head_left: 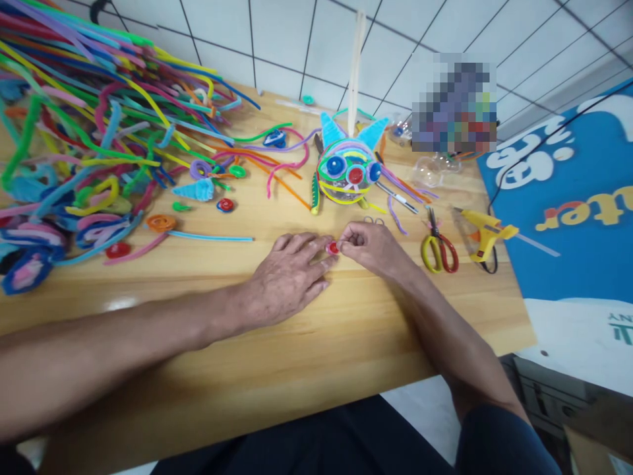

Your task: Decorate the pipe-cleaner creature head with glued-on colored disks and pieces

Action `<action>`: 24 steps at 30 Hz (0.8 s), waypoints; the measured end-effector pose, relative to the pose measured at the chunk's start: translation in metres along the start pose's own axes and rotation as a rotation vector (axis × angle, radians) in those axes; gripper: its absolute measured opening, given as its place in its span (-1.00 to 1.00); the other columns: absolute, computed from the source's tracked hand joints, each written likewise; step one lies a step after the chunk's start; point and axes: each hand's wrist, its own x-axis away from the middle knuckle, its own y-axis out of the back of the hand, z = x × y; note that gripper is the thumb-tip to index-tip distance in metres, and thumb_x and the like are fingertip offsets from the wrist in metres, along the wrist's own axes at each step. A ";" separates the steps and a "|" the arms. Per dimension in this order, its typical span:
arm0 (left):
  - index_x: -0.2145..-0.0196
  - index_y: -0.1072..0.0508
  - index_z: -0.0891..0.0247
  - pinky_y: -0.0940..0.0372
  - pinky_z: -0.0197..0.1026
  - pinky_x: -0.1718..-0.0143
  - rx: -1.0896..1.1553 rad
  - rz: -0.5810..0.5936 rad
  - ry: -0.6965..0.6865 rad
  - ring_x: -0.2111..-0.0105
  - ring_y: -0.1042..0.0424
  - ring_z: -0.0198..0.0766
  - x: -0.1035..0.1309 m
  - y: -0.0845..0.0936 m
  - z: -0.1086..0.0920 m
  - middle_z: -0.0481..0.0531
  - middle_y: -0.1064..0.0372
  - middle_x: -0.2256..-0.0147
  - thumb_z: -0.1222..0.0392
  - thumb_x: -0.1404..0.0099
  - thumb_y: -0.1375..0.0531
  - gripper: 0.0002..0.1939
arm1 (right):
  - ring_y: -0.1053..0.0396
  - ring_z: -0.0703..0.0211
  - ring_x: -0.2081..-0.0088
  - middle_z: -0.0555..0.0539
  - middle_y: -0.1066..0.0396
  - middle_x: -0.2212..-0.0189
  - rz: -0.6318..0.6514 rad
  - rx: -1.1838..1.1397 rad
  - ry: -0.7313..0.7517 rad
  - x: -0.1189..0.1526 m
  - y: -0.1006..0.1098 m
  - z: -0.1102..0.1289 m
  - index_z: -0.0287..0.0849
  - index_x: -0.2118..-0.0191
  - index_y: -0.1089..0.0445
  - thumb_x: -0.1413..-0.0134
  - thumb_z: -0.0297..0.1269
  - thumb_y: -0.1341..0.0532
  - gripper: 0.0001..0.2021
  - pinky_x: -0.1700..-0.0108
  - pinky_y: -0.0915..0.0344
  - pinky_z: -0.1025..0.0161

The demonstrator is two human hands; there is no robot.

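Observation:
A small coil of red pipe cleaner with a pink rim [333, 248] lies on the wooden table between my hands. My left hand [291, 277] rests flat with its fingers stretched out, the fingertips at the coil's left side. From the right, thumb and forefinger of my right hand [370, 247] are pinched together at the coil's edge. Just beyond stands a round figure [346, 173] wound with coloured pipe cleaners, with blue pointed ears, blue coil eyes and a red nose.
Heaps of loose pipe cleaners [123, 99] cover the left side. Scissors [438, 247] and a yellow glue gun [482, 234] lie at the right, its cord running back. An orange coil [161, 223] and a blue cone [195, 190] sit left. A tiled wall [281, 46] stands behind.

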 end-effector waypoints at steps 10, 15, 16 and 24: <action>-0.18 -0.50 0.27 -0.22 0.24 -0.18 0.003 0.022 0.002 -0.24 -0.28 0.19 0.000 0.001 0.000 0.27 -0.37 -0.26 0.09 -0.50 -0.15 -0.61 | -0.26 0.26 0.41 0.03 -0.34 0.40 -0.053 -0.089 0.218 0.012 0.003 -0.005 -0.13 0.27 -0.47 -0.07 -0.30 -0.33 -0.91 0.32 -0.19 0.26; -0.18 -0.50 0.30 -0.23 0.26 -0.17 0.008 0.019 -0.002 -0.24 -0.28 0.22 0.000 0.000 0.000 0.30 -0.36 -0.26 0.08 -0.50 -0.15 -0.59 | -0.25 0.25 0.40 0.01 -0.34 0.38 -0.079 -0.005 0.296 0.014 -0.001 -0.002 -0.12 0.27 -0.49 -0.14 -0.34 -0.32 -0.97 0.30 -0.19 0.24; -0.18 -0.50 0.30 -0.22 0.26 -0.17 0.006 0.019 -0.004 -0.23 -0.28 0.22 0.000 0.000 0.001 0.30 -0.36 -0.26 0.08 -0.50 -0.15 -0.59 | -0.26 0.25 0.40 0.01 -0.34 0.37 -0.081 0.003 0.308 0.014 -0.001 -0.002 -0.12 0.27 -0.49 -0.15 -0.35 -0.32 -0.97 0.29 -0.19 0.24; -0.18 -0.50 0.27 -0.21 0.23 -0.18 0.008 0.034 0.004 -0.24 -0.27 0.19 -0.001 0.001 0.000 0.30 -0.36 -0.24 0.09 -0.49 -0.16 -0.61 | -0.32 0.20 0.32 -0.02 -0.38 0.29 -0.032 0.013 0.437 0.014 0.005 -0.009 -0.10 0.12 -0.52 -0.16 -0.48 -0.26 -0.80 0.24 -0.25 0.22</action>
